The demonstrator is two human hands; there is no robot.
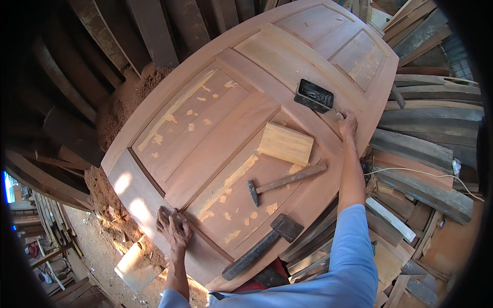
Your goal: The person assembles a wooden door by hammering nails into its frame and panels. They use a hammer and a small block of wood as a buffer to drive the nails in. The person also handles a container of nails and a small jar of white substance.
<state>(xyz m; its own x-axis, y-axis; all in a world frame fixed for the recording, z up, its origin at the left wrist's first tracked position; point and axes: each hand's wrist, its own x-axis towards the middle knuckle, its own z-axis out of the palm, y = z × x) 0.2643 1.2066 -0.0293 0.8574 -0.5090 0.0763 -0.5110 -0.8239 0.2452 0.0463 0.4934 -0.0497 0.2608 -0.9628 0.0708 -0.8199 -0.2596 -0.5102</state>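
Note:
A large panelled wooden door [221, 149] lies flat in front of me, with pale filler patches on its panels. My left hand [174, 228] rests on its near-left rail beside a moulding strip, the fingers bent and somewhat apart. At the right side, my right hand [347, 124] is closed low over the frame, fingertips together; what they hold, if anything, is too small to make out. Just beyond it sits a black tray [322, 106] of nails. Between my arms lie a pale wood block [285, 143], a wooden-handled hammer [287, 180] and a dark-handled mallet [264, 246].
Stacked boards [421, 149] crowd the door's right side, with a thin pale cord [426, 169] across them. Dark planks [154, 31] lean at the far left. Sawdust [123, 108] is heaped along the door's left edge.

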